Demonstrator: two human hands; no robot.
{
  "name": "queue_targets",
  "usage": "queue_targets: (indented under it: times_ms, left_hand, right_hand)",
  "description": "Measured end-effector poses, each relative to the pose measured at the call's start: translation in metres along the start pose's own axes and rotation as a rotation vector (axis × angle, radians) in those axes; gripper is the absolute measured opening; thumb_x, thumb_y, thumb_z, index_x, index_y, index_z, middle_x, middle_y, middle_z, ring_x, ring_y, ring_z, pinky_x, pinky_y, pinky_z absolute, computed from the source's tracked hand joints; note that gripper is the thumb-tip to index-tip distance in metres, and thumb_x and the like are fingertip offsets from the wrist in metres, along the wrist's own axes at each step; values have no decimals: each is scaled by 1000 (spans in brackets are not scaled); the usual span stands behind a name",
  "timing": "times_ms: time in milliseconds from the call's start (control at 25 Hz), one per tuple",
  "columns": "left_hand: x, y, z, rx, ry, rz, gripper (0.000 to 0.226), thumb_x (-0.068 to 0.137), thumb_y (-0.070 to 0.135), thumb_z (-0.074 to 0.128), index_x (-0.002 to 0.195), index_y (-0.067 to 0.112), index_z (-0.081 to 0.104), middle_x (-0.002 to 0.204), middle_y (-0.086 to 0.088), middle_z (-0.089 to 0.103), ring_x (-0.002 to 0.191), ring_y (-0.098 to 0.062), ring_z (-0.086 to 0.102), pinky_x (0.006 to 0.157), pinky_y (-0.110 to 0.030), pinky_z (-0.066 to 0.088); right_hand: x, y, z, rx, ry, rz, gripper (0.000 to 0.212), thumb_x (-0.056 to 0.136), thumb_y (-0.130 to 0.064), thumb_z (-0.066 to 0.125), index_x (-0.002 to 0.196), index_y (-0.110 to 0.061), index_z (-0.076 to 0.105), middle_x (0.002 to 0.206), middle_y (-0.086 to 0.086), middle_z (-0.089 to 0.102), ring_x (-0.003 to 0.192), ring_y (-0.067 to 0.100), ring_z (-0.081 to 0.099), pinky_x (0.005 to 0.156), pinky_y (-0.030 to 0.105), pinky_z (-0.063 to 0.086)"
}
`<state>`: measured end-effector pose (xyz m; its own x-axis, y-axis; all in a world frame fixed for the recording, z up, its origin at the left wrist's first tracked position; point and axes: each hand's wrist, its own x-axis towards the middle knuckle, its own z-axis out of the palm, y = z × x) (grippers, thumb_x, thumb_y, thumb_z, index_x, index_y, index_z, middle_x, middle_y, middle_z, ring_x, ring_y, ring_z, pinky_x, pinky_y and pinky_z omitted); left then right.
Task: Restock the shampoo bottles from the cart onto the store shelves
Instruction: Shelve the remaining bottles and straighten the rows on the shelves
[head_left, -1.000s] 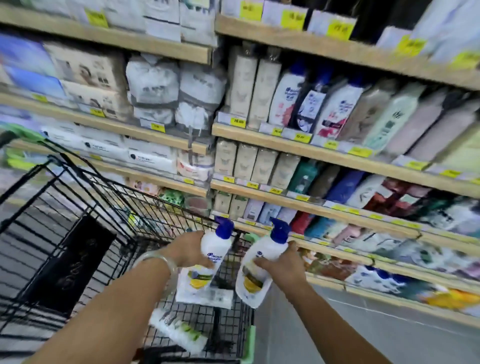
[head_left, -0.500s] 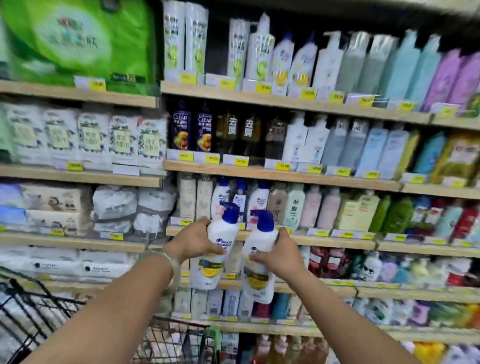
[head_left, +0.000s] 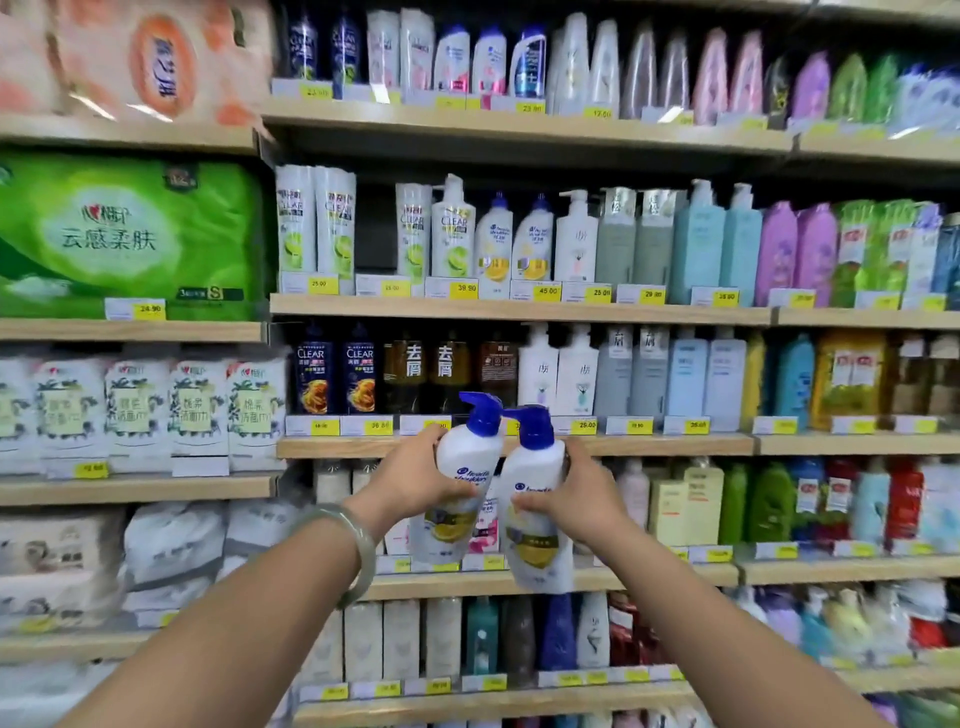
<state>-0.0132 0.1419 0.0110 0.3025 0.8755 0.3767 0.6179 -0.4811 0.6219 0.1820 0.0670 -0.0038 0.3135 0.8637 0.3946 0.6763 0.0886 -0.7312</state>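
While I watch remotely, my left hand (head_left: 415, 475) grips one shampoo bottle (head_left: 457, 483) and my right hand (head_left: 574, 499) another (head_left: 535, 499), both raised before the dark-bottle shelf (head_left: 649, 446), leaning together.

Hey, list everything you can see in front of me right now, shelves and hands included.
Left pump bottle: one, white with blue pump, in left hand.
Right pump bottle: one, white with blue pump, in right hand.
Green tissue pack: one, green, left bay, upper shelf.
Dark Clear bottles: two, dark blue, shelf above the hands.
Purple bottles: two, purple, second shelf down, right side.
Shelves: several, pale wood, packed with bottles.
Price tags: many, yellow, on shelf edges.
Bracelet: one, pale green, left wrist.
Left hand: one, grips left pump bottle.
Right hand: one, grips right pump bottle.
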Motion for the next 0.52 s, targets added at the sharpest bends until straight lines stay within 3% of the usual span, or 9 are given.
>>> queue_targets:
  times_ms: [200,440,520]
  left_hand:
    - [46,46,28,-34,114,-11,68,54,40,88,110,20,55,102,2,64,92,-20,62,79,-38,55]
    - [104,97,53,-20,220,-31,61,56,45,87,102,24,54,99,2,64,90,-20,62,81,-41,55]
    - [116,111,55,-17,260,-37,63,59,42,86,108,23,53,100,2,64,90,-20,61,80,-40,54]
  right_hand:
    - [61,15,-44,-220,63,-34,73,60,-59,79,115,-23,47,114,7,55,120,27,42,89,36,39]
    - [138,37,-96,-37,2,-149,68,56,-49,85,109,-23,52,111,-1,64,104,22,58,84,37,51]
    - [156,38,-108,-74,32,-196,69,56,-54,83,110,-25,52,113,1,63,114,23,51,90,39,47]
